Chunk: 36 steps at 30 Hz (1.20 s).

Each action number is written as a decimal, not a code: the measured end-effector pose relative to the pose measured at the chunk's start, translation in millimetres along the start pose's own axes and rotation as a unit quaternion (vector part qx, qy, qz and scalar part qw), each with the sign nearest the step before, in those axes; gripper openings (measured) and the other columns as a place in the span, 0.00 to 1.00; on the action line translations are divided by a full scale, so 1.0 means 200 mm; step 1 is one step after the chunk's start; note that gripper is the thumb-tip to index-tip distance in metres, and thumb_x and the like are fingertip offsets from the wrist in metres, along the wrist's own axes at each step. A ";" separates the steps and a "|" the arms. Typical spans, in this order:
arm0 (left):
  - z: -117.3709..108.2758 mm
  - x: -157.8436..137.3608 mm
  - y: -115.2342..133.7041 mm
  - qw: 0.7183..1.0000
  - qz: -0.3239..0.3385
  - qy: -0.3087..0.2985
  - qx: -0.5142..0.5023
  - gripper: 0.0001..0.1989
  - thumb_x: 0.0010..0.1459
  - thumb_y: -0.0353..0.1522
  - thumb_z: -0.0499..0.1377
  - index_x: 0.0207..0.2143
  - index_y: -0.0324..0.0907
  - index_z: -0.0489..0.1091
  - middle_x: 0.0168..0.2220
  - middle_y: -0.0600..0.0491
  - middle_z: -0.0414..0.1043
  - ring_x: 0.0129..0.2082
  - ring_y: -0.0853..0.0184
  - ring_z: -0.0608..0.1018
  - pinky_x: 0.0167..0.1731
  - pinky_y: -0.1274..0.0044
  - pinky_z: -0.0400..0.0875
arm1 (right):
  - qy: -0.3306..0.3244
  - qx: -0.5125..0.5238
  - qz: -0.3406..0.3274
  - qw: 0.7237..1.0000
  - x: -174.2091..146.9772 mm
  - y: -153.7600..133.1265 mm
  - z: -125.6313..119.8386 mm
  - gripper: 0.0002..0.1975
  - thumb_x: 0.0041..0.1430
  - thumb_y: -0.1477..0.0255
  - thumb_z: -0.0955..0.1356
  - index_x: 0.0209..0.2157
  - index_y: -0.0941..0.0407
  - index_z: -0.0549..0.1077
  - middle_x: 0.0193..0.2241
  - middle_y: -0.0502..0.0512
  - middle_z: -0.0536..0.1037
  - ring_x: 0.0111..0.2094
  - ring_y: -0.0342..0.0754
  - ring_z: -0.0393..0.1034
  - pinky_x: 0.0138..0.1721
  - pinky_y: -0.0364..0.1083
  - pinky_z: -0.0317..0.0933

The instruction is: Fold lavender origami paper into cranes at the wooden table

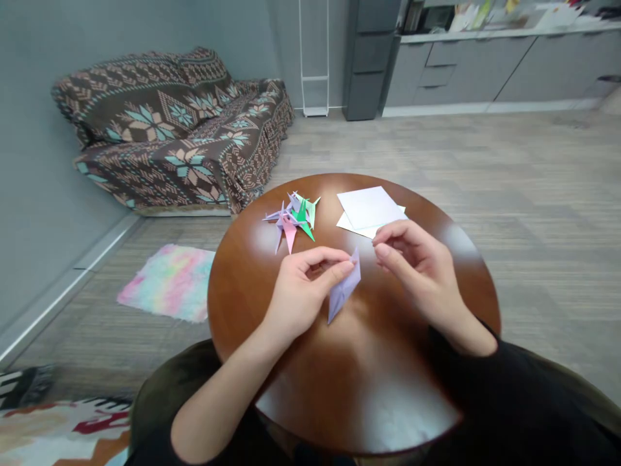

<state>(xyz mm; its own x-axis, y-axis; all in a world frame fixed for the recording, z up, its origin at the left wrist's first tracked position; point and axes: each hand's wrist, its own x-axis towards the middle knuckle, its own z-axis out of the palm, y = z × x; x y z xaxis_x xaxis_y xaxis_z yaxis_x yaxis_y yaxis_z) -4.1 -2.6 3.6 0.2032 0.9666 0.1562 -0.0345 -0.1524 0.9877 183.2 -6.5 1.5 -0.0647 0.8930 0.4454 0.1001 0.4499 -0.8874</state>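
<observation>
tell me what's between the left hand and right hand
In the head view: the folded purple paper, pinched by the left hand, then a strip of brown tabletop before the right hand.

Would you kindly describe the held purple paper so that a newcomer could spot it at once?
Find the round brown table, then the left hand above it. That hand's grip pinches the purple paper; unlike the clustered paper shapes beyond, it alone is in hand.

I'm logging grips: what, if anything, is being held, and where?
The left hand pinches the folded lavender paper near its upper end; nothing shows in the right hand.
</observation>
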 end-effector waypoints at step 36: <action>-0.03 0.05 0.00 0.969 0.016 0.158 -0.187 0.08 0.55 0.34 0.68 0.30 0.40 0.73 0.27 0.56 0.70 0.23 0.76 0.70 0.20 0.85 0.65 | -0.012 -0.021 0.078 0.997 -0.06 -0.06 0.10 0.07 0.59 0.74 0.74 0.35 0.54 0.72 0.28 0.47 0.75 0.27 0.42 0.68 0.28 0.42 0.60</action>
<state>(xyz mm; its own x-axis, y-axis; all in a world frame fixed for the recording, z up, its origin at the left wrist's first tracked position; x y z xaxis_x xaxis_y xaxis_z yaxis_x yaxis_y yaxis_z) -7.4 7.7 4.2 -0.1121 0.9865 0.1194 -0.3998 -0.1548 0.9034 163.5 -22.5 3.9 -0.0685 0.9520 0.2984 0.1528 0.3056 -0.9398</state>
